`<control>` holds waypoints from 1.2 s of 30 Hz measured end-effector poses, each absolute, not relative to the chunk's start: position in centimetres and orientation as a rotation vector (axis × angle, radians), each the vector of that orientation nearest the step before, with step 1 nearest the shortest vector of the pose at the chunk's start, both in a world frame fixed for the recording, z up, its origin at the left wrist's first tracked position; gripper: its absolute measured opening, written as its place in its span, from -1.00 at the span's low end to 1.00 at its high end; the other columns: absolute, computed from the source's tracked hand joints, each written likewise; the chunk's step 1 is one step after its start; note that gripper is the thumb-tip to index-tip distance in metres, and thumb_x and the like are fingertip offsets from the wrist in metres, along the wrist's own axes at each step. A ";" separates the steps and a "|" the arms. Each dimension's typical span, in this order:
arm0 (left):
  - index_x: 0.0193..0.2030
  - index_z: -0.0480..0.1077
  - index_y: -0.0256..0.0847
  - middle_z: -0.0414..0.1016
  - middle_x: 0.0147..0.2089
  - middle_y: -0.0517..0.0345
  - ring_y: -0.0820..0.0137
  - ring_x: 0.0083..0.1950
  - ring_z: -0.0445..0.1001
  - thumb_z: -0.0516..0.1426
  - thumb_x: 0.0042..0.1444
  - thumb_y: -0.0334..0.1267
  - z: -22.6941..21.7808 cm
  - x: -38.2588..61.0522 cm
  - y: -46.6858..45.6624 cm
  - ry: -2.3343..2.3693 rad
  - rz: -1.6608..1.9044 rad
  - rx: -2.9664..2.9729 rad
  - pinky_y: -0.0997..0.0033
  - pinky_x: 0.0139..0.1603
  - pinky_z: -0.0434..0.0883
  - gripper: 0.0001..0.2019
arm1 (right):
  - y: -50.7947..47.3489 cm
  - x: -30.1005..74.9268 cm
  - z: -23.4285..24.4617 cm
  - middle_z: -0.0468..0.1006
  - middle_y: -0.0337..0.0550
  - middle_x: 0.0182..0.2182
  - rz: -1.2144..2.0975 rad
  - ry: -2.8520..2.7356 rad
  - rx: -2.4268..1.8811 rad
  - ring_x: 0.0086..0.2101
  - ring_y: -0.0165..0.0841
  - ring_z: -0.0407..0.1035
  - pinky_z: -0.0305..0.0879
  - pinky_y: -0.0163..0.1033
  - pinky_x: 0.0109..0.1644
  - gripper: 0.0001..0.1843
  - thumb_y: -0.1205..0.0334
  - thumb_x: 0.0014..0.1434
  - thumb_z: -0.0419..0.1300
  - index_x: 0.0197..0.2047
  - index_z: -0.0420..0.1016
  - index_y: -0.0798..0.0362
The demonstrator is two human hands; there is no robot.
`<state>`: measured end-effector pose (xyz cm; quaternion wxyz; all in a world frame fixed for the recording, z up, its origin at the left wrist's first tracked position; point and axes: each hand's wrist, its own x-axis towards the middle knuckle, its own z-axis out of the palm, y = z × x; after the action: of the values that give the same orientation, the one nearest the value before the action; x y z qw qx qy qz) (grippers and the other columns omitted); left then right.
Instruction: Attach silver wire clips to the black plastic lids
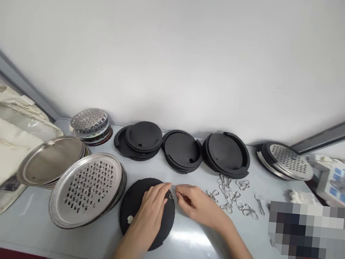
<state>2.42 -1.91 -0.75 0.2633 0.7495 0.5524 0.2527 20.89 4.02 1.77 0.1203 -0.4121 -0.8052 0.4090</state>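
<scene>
A round black plastic disc point(129, 200) with a cut-out in its rim and a small pale spot lies flat near the table's front. My left hand point(153, 209) rests across it, fingers stretched out and lying flat on top. At the disc's right edge, my right hand point(192, 202) pinches a small metal wire clip point(171, 195), whose looped end points toward the left fingertips. Most of that clip is hidden by my right fingers. Several similar loose wire clips point(231, 196) are scattered on the table to the right of my right hand.
Stacks of black discs point(183, 149) stand along the wall. Metal grater plates point(89, 188), plain metal plates point(50, 160) and smaller grater discs point(89, 119) are at left. Another grater stack point(291, 161) sits at right. A cream bag point(3, 137) borders the left side; a blurred patch covers the lower right.
</scene>
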 end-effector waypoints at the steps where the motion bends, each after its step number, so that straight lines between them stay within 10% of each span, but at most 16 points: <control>1: 0.29 0.10 -0.07 0.30 0.23 0.05 0.30 0.23 0.29 -0.16 0.34 -0.38 -0.7 2.4 -1.9 1.496 0.689 2.024 0.13 0.22 0.27 -0.59 | 4.1 20.9 1.9 0.19 -0.35 -0.55 1.192 -2.348 -1.201 -0.55 -0.49 0.03 -0.01 -0.35 -0.46 -0.73 0.36 0.25 -0.06 -0.49 0.02 0.04; 15: 0.24 0.17 -0.04 0.22 0.25 0.03 0.28 0.27 0.26 -0.13 0.34 -0.32 -0.8 2.4 -2.1 1.539 0.742 1.937 0.18 0.22 0.34 -0.63 | 3.7 19.5 0.8 0.36 -0.24 -0.45 1.122 -2.340 -1.149 -0.46 -0.43 0.21 0.11 -0.32 -0.35 -0.76 0.34 0.33 -0.11 -0.39 0.22 0.06; 36: 0.23 0.21 -0.05 0.24 0.23 0.01 0.27 0.25 0.27 -0.13 0.33 -0.36 -0.5 2.4 -1.9 1.525 0.751 1.970 0.15 0.21 0.35 -0.63 | 3.7 19.8 0.8 0.19 -0.32 -0.56 1.092 -2.400 -1.235 -0.53 -0.48 0.07 0.00 -0.35 -0.43 -0.67 0.36 0.23 -0.02 -0.55 -0.01 0.05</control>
<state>2.39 -1.89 -0.52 0.2666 0.7296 0.5650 0.2782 19.78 3.70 0.79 0.1150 -0.4213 -0.8189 0.3725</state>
